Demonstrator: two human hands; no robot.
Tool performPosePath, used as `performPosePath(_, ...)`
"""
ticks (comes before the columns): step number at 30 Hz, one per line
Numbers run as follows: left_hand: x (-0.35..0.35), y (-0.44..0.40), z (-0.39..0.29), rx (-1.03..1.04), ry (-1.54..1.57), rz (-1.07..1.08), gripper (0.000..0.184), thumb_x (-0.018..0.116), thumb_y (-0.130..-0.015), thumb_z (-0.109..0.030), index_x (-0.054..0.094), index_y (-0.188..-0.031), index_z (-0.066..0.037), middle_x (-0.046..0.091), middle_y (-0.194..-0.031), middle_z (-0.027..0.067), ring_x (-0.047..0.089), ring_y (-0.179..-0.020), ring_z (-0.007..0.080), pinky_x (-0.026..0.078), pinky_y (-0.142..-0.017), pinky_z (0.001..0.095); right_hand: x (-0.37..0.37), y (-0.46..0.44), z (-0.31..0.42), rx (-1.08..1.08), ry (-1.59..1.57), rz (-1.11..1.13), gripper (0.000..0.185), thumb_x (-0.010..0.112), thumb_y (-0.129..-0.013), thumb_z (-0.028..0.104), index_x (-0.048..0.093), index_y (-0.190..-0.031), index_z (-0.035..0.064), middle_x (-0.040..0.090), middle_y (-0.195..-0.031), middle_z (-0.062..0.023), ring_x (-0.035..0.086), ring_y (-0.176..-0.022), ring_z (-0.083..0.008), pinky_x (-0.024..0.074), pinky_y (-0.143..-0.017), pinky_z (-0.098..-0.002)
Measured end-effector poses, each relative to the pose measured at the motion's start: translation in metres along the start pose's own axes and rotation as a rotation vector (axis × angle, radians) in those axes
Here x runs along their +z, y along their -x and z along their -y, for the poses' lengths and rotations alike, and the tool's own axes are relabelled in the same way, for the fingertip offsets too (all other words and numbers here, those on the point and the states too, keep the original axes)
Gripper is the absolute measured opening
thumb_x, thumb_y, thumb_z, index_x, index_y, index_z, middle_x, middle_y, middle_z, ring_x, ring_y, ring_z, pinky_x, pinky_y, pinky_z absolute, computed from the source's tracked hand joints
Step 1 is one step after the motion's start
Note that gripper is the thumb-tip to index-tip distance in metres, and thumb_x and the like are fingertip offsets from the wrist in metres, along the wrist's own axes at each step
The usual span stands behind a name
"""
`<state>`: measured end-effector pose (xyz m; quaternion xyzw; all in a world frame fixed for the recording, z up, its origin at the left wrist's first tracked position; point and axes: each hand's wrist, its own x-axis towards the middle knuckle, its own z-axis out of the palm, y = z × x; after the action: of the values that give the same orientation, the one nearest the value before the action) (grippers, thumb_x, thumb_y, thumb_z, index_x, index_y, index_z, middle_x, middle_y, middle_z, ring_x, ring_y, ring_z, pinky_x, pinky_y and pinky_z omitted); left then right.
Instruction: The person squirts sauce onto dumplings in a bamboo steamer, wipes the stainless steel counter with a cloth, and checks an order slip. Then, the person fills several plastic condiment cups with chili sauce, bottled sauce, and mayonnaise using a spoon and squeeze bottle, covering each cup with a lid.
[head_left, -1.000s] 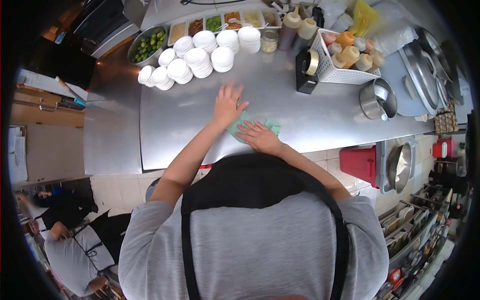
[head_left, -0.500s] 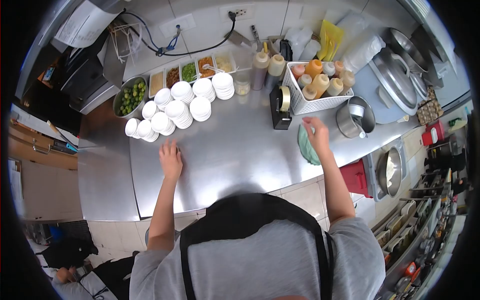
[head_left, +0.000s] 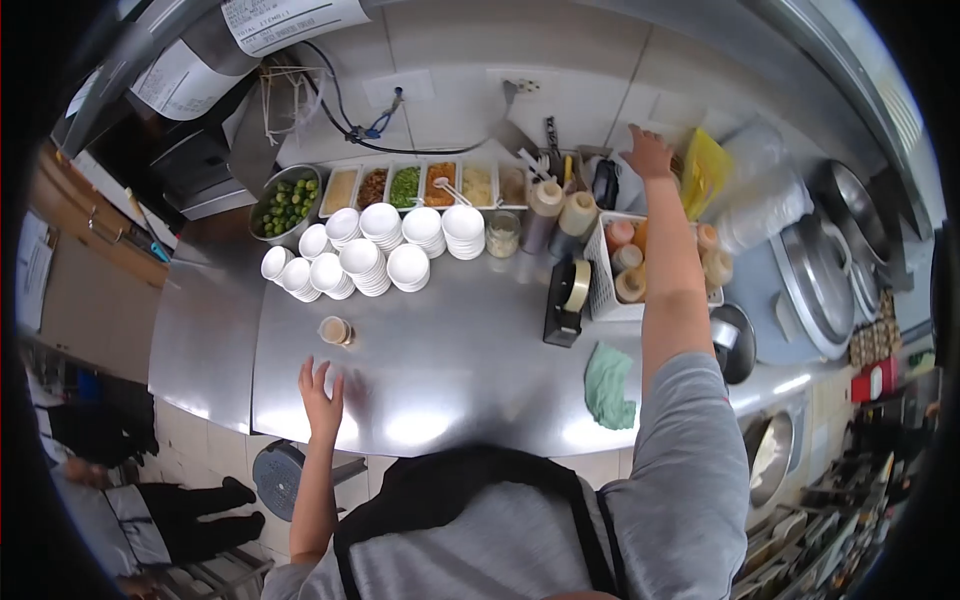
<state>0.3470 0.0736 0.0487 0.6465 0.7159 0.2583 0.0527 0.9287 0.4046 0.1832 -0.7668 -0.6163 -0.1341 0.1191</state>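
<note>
Cloth of crumpled green fabric (head_left: 608,387) lies loose on the shiny steel tabletop (head_left: 450,345), soft and light; any fold offers a hold. The left hand (head_left: 322,397), empty with fingers parted, is near a small clear cup with tan contents (head_left: 337,331), probably light, perhaps slick, best taken round its sides. Farther off, the right hand (head_left: 648,156) is beside a yellow plastic bag (head_left: 707,172); its grip I cannot tell. In the earlier frame that hand was at the cloth, and no cup showed here.

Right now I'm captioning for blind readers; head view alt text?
A person's right hand reaches past a basket of squeeze bottles; the open left hand is near a small container on a steel counter with stacked bowls and a green cloth.
</note>
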Motion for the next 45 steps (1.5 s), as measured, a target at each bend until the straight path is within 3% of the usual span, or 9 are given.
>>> performPosePath(4,-0.001,0.018,-0.016,-0.127,0.046,-0.028,0.030,0.062,-0.076,-0.015,0.056,-0.104,-0.005,0.038,-0.128,0.0195,0.035,-0.117,0.0378,0.032,-0.096,0.0427,0.012,-0.008,-0.015,-0.092,0.202,-0.076,0.057,0.069,-0.069,0.024,0.045,-0.120,0.0187,0.053,-0.111,-0.0093,0.048,-0.107,-0.0286,0.0365,-0.091,-0.0501)
performPosePath(6,-0.003,0.017,-0.041,-0.070,0.197,-0.045,0.029,0.063,-0.076,-0.014,0.057,-0.103,-0.006,0.042,-0.125,0.0184,0.039,-0.115,0.0361,0.034,-0.095,0.0410,-0.019,-0.006,-0.010,-0.205,-0.327,-0.360,0.051,0.070,-0.068,0.015,0.048,-0.115,0.0137,0.054,-0.102,-0.0075,0.053,-0.098,-0.0233,0.0419,-0.086,-0.0393)
performPosePath(11,0.000,-0.009,-0.115,-0.157,0.869,0.229,0.037,0.060,-0.080,-0.016,0.053,-0.115,-0.005,0.051,-0.119,0.0136,0.053,-0.103,0.0238,0.042,-0.087,0.0319,-0.086,0.144,0.117,-0.399,-1.565,0.349,0.046,0.066,-0.071,0.000,0.047,-0.112,0.0048,0.053,-0.099,-0.0030,0.054,-0.087,-0.0122,0.0459,-0.075,-0.0258)
performPosePath(16,-0.015,-0.016,-0.154,-0.568,1.600,0.509,0.044,0.058,-0.084,-0.023,0.046,-0.123,-0.006,0.053,-0.115,0.0061,0.053,-0.103,0.0170,0.044,-0.085,0.0290,-0.063,0.304,0.218,-0.721,-1.264,0.641,0.055,0.074,-0.063,0.007,0.054,-0.114,0.0057,0.057,-0.112,-0.0053,0.056,-0.095,-0.0143,0.0466,-0.076,-0.0265)
performPosePath(21,0.002,0.018,-0.105,-0.358,1.809,0.684,0.051,0.055,-0.086,-0.024,0.035,-0.128,-0.004,0.046,-0.119,0.0077,0.046,-0.109,0.0173,0.041,-0.089,0.0322,-0.056,0.362,0.248,-0.527,-1.420,0.856,0.050,0.070,-0.064,0.003,0.057,-0.112,0.0073,0.056,-0.110,-0.0068,0.057,-0.086,-0.0151,0.0487,-0.068,-0.0263)
performPosePath(29,-0.058,0.087,-0.030,-0.578,1.744,0.359,0.046,0.065,-0.079,-0.016,0.046,-0.121,-0.007,0.056,-0.103,0.0078,0.057,-0.092,0.0160,0.049,-0.080,0.0305,-0.083,0.386,0.290,-0.623,-1.195,0.811,0.053,0.068,-0.065,0.001,0.054,-0.116,0.0107,0.052,-0.105,-0.0058,0.053,-0.095,-0.0175,0.0466,-0.077,-0.0287)
performPosePath(37,-0.120,0.233,0.073,-0.775,1.726,0.048,0.046,0.065,-0.079,-0.021,0.046,-0.119,-0.009,0.054,-0.103,0.0081,0.057,-0.088,0.0178,0.050,-0.078,0.0307,-0.024,0.390,0.342,-0.808,-0.465,-0.011,0.052,0.067,-0.069,0.005,0.052,-0.118,0.0106,0.052,-0.114,-0.0142,0.050,-0.100,-0.0268,0.0410,-0.086,-0.0339)
performPosePath(41,-0.146,0.311,0.116,-0.947,1.738,-0.131,0.043,0.060,-0.083,-0.028,0.044,-0.119,-0.012,0.052,-0.101,0.0073,0.057,-0.088,0.0190,0.049,-0.074,0.0297,-0.057,0.476,0.423,-0.682,-1.281,0.594,0.039,0.064,-0.078,0.011,0.054,-0.115,0.0083,0.057,-0.106,-0.0086,0.056,-0.088,-0.0171,0.0443,-0.079,-0.0295)
performPosePath(45,-0.159,0.356,0.148,-1.075,1.691,-0.305,0.038,0.053,-0.087,-0.028,0.044,-0.120,-0.012,0.054,-0.103,0.0075,0.057,-0.089,0.0203,0.047,-0.076,0.0292,-0.060,0.602,0.498,-1.032,-1.244,1.056,0.025,0.060,-0.081,0.019,0.060,-0.103,0.0062,0.059,-0.097,-0.0068,0.055,-0.085,-0.0128,0.0433,-0.074,-0.0244)
